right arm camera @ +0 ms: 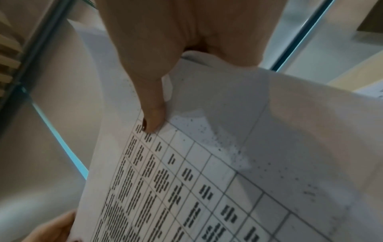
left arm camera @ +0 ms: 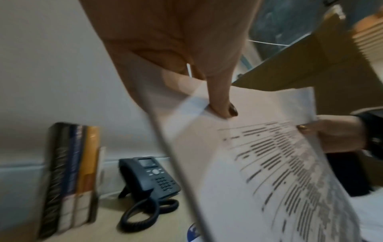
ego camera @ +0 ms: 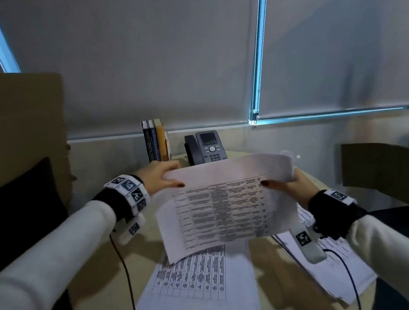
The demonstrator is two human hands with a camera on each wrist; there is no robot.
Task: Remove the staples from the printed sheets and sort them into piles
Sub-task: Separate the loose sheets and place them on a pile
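Note:
I hold a set of printed table sheets up above the desk with both hands. My left hand pinches the top left corner, thumb on the printed face. My right hand pinches the top right corner, where the upper sheet curls back over the top edge. In the left wrist view the left thumb presses on the paper. The right wrist view has the right thumb on the table print. Two piles lie on the desk: one printed sheet pile below and another pile at the right. No staple can be made out.
A desk phone and upright books stand at the back of the desk. Cardboard boxes sit at the left and right. Wrist-camera cables hang down from both arms over the desk.

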